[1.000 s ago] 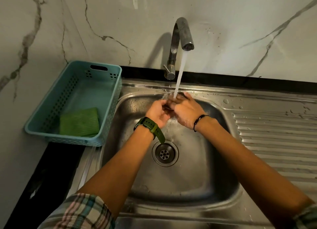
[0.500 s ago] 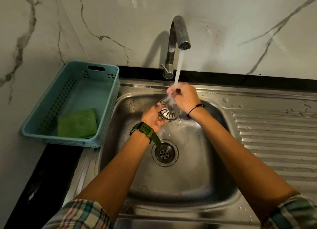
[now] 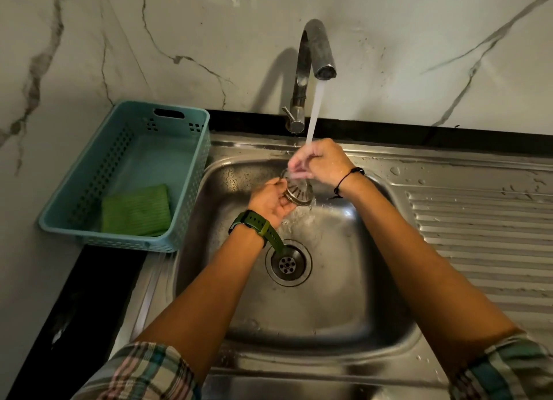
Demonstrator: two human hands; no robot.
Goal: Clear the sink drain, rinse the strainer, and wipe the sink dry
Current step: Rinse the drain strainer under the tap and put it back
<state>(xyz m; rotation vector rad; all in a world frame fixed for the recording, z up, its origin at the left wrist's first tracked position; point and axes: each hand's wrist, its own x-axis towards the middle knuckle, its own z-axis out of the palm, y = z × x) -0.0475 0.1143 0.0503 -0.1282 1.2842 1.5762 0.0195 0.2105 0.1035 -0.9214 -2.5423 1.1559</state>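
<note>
A round metal strainer [image 3: 300, 192] with slots is held tilted over the steel sink [image 3: 335, 307], under the water stream falling from the tap [image 3: 314, 49]. My left hand [image 3: 270, 200], with a green watch on the wrist, grips the strainer's left rim. My right hand [image 3: 321, 161] is above it, fingers curled and blurred in the stream at the strainer's top; whether they pinch the rim is unclear. The open drain [image 3: 288, 263] lies below in the basin, partly crossed by the watch strap.
A teal plastic basket [image 3: 191, 172] stands left of the sink with a green cloth [image 3: 136, 209] inside. A ribbed, wet draining board [image 3: 484, 250] lies to the right. A marble wall rises behind, and a black counter edge runs along the left.
The hands separated from being clasped together under the stream. The strainer came into sight in my left hand, and my right hand rose above it into the water.
</note>
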